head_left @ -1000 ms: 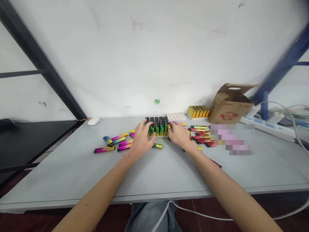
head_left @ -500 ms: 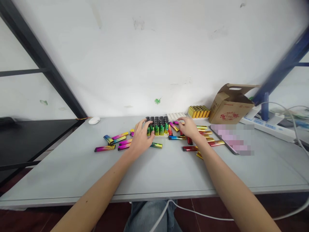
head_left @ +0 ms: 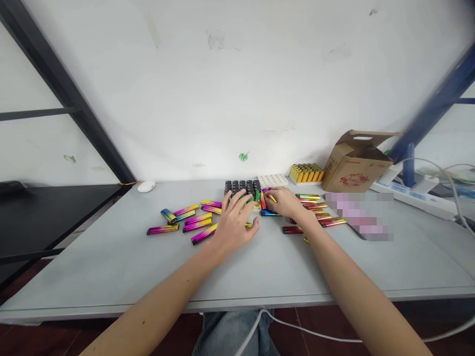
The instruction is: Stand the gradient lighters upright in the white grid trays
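Note:
Shiny lighters with black tops stand in rows in a white tray (head_left: 257,208), partly hidden behind my left hand. That hand, my left hand (head_left: 234,222), hovers in front of the rows with fingers spread and holds nothing. To the right, my right hand (head_left: 284,202) has its fingers curled onto a pink-and-yellow lighter (head_left: 273,198) beside the tray. A red-orange lighter (head_left: 263,201) and a blue lighter (head_left: 270,213) lie close to those fingers. On the left are loose purple-and-yellow lighters, among them one lighter (head_left: 205,234) near my left wrist.
Several red and gold lighters (head_left: 333,222) lie right of my right forearm. At the back are a white holed tray (head_left: 272,181), a block of upright gold pieces (head_left: 307,173) and an open carton (head_left: 354,168). A power strip (head_left: 413,198) and a white puck-shaped thing (head_left: 146,186) sit on the table.
My left hand has moved right and nearer to me, off the standing lighters, its fingers spreading. My right hand has shifted slightly left and down, over the loose lighters.

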A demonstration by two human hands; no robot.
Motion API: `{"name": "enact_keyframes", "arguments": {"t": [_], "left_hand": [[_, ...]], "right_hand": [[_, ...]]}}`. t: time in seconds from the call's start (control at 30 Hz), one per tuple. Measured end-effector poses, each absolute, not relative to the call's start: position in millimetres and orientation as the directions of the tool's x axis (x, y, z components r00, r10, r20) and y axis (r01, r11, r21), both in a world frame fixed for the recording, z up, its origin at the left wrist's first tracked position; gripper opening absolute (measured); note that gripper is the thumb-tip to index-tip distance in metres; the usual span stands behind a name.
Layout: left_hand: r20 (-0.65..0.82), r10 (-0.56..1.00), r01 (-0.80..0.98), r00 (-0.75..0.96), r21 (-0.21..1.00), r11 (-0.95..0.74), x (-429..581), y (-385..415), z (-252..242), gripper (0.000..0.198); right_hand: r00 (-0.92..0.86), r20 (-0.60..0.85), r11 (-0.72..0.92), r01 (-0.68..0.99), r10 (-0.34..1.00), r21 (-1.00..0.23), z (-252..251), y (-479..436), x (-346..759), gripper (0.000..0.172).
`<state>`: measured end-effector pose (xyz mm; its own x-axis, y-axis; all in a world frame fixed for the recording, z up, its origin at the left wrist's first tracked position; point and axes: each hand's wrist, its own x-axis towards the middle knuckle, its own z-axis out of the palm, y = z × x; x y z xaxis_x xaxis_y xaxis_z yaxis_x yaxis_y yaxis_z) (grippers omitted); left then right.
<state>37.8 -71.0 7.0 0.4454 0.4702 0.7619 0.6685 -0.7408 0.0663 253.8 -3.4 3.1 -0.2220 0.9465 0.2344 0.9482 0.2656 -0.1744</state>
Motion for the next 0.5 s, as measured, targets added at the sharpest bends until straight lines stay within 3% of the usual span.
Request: {"name": "enact_keyframes", "arguments": {"t": [0.17, 0.37, 0.5], "left_hand": [[0.653, 0.456, 0.543, 0.605, 0.081, -0.836, 39.1, -74.2, 3.8, 0.028], [0.351, 0.504, 0.51, 0.789, 0.083, -0.856, 35.1, -75.7, -1.1, 0.027], [0.27, 0.524, 0.515, 0.808, 0.108, -0.85, 31.3, -73.6, 1.4, 0.042]], "right_hand": [[-0.236, 0.215, 0.275, 0.945, 0.948, -0.175, 3.1, -4.6, 250.9, 0.037], [-0.227, 0.171, 0.255, 0.953, 0.959, -0.162, 4.3, -8.1, 245.6, 0.036], [-0.215, 0.158, 0.239, 0.958, 0.964, -0.158, 4.3, -9.4, 243.8, 0.034]]}}
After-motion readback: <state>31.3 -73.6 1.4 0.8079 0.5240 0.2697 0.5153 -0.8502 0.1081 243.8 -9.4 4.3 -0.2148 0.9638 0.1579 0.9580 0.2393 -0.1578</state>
